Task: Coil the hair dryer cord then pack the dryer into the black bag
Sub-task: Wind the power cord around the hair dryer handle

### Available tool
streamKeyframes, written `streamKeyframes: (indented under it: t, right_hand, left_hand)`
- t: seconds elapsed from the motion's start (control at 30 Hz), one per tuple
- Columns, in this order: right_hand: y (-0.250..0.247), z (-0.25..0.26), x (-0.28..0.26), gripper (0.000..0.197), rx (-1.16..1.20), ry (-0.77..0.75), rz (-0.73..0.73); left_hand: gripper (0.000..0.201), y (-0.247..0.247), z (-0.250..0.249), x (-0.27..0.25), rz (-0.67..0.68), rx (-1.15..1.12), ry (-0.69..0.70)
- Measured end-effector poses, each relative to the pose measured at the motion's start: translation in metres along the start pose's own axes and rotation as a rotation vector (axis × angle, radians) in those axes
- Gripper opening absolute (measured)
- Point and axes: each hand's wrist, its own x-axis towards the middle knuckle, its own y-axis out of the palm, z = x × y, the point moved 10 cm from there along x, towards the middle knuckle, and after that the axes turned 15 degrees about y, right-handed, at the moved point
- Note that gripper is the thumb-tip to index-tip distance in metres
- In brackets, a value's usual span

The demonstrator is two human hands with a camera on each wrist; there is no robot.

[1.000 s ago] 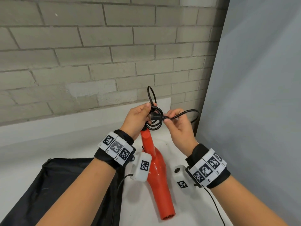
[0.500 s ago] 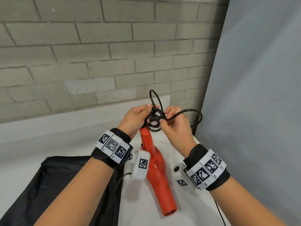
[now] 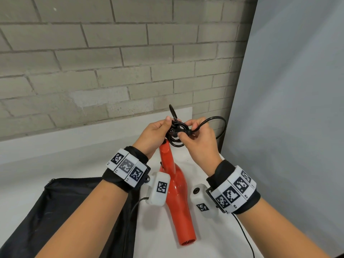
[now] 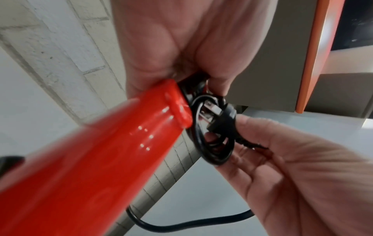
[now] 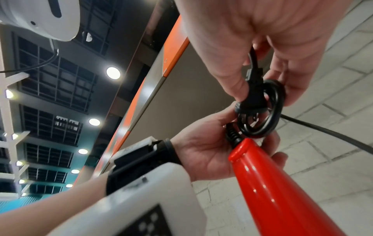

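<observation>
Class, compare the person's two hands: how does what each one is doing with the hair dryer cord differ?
The left hand holds the coiled cord bunched at the end of the red dryer handle; the right hand pinches the plug at the coil. A loose loop trails beyond the right hand only. Both are raised above the table.

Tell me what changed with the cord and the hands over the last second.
The right hand carried the black plug leftward into the small coil of black cord, closing up to the left hand; the loose loop on the right rose and bulged out. Unchanged: the left hand grips the coil at the glossy red hair dryer handle end, and the black fabric bag lies open at lower left.
</observation>
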Motion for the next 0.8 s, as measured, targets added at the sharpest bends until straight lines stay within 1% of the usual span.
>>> streamKeyframes:
  t: [0.07,0.1,0.2,0.23,0.33,0.4,0.5,0.7,0.8]
  right_hand:
    - [-0.001,0.000,0.000,0.042,0.007,0.012,-0.006]
    - [-0.010,0.006,0.002,0.042,0.015,0.001,-0.026]
    - [-0.007,0.005,0.004,0.041,0.065,0.029,0.027]
    - [-0.004,0.003,0.003,0.041,0.074,0.035,0.037]
    - [0.002,-0.002,-0.001,0.039,0.079,0.053,0.016]
    - [0.004,0.000,-0.002,0.034,0.041,0.045,-0.006]
    - [0.003,-0.001,-0.001,0.039,0.033,0.046,-0.016]
    - [0.009,-0.015,-0.003,0.038,0.109,0.084,0.084]
    - [0.006,-0.013,-0.004,0.040,0.080,0.053,0.056]
  left_hand:
    - [0.037,0.003,0.002,-0.002,0.024,-0.070,-0.029]
    - [0.038,0.010,-0.004,0.003,0.056,-0.091,-0.020]
    - [0.033,0.012,-0.004,0.001,0.099,-0.155,-0.014]
    - [0.029,0.011,-0.004,-0.001,0.095,-0.185,-0.015]
    - [0.017,0.002,0.000,-0.003,0.001,-0.214,-0.014]
    - [0.016,0.000,0.001,-0.003,-0.043,-0.163,0.005]
    - [0.018,-0.002,0.002,-0.003,-0.072,-0.149,0.020]
    - [0.019,-0.002,0.001,-0.004,-0.101,-0.188,0.027]
    - [0.017,0.001,0.001,-0.004,-0.099,-0.182,0.025]
